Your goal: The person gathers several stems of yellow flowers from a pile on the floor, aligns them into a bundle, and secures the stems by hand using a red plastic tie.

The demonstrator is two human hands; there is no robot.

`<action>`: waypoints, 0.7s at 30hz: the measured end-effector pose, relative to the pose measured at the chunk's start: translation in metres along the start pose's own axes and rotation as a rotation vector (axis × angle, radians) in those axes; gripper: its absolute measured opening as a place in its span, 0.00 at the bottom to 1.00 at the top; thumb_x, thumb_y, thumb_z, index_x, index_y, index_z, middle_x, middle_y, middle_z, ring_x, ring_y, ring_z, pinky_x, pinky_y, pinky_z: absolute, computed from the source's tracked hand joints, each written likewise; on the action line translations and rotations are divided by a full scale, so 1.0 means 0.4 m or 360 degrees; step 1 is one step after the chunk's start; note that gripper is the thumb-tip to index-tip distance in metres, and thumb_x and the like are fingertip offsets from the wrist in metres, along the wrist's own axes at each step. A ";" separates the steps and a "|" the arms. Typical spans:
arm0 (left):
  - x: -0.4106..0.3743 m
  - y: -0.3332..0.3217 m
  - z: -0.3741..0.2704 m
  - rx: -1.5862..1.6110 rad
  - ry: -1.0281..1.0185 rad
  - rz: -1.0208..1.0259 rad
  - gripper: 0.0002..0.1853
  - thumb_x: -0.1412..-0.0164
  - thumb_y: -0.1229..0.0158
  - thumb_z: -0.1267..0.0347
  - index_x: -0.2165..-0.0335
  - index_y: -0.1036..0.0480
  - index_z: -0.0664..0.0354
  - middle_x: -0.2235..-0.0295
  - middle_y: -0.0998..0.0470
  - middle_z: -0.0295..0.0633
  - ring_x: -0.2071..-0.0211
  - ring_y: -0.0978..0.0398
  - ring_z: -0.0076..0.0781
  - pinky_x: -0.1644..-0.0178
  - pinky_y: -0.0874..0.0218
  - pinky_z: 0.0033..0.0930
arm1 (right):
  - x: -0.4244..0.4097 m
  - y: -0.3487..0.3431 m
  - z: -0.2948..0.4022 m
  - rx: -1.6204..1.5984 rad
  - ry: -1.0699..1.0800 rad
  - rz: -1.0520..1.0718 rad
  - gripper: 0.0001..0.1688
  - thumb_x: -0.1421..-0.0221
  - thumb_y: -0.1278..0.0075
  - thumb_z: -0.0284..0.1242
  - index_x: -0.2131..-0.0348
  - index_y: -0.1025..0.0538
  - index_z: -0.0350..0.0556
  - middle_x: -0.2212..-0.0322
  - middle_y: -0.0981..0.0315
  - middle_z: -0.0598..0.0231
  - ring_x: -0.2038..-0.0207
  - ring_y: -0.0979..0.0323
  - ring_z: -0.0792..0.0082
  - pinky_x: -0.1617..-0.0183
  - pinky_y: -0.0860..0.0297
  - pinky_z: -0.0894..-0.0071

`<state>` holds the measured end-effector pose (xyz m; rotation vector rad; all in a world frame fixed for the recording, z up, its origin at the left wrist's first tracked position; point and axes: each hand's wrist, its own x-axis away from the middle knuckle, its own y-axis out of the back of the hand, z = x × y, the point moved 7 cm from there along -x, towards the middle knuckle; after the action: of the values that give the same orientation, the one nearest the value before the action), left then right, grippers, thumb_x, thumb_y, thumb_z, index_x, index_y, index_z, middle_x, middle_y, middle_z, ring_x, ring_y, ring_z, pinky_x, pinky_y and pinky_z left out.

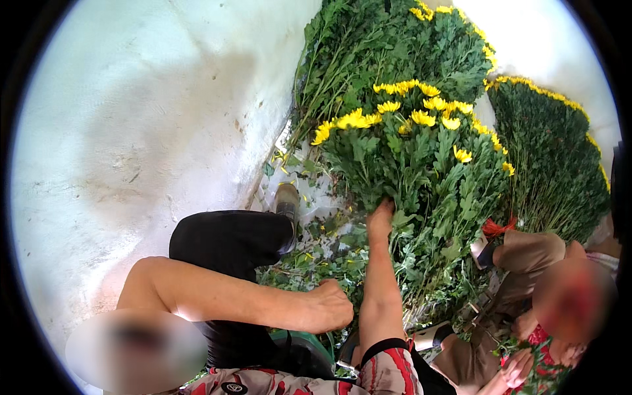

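Observation:
My right hand (381, 217) reaches into a large heap of yellow chrysanthemums (419, 158), among the leaves just below the flower heads. Leaves cover its fingertips, so whether they grip a stem is hidden. My left hand (332, 306) is bent into a loose fist in front of my body, above loose leaves. Its back faces up and its palm is out of sight, so I cannot tell if it holds anything. The chrysanthemum stems point down towards my right side, while the yellow blooms form a curved row at the far end.
More chrysanthemum piles lie behind (395, 49) and at the right (548, 153). Fallen leaves and petals (321, 242) litter the ground by my shoe (286, 197). A co-worker in brown trousers (528, 256) sits at the right, a hand (517, 368) near green stems. Red ties (496, 228) lie close by.

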<state>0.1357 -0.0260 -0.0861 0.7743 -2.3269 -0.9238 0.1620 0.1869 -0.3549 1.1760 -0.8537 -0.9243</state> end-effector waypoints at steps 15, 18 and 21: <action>0.028 0.085 0.107 -0.0003 0.0345 0.0023 0.12 0.52 0.44 0.64 0.77 0.23 0.63 0.79 0.23 0.48 0.75 0.24 0.46 0.73 0.35 0.46 | 0.195 0.059 0.091 -0.0754 0.0002 0.0582 0.34 0.57 0.48 0.38 0.50 0.34 0.43 0.66 0.26 0.41 0.60 0.29 0.42 0.56 0.34 0.51; 0.037 0.147 0.143 0.0039 0.0539 -0.0066 0.16 0.50 0.46 0.59 0.76 0.23 0.62 0.78 0.23 0.47 0.73 0.24 0.45 0.70 0.34 0.47 | 0.152 0.240 0.071 -0.1309 -0.0225 0.0368 0.30 0.52 0.49 0.30 0.49 0.35 0.38 0.68 0.25 0.50 0.66 0.28 0.56 0.59 0.34 0.60; 0.049 0.256 0.217 0.0181 0.0917 -0.0320 0.27 0.47 0.47 0.48 0.62 0.26 0.62 0.68 0.23 0.50 0.64 0.24 0.47 0.60 0.34 0.44 | 0.125 0.402 -0.001 -0.1860 -0.0320 -0.0128 0.26 0.48 0.49 0.29 0.51 0.34 0.34 0.67 0.27 0.61 0.68 0.32 0.72 0.64 0.36 0.68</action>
<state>0.0344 0.0611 -0.0614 1.1620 -1.8263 -0.5489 0.2044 0.1622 -0.1938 0.0998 -0.2802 -1.3385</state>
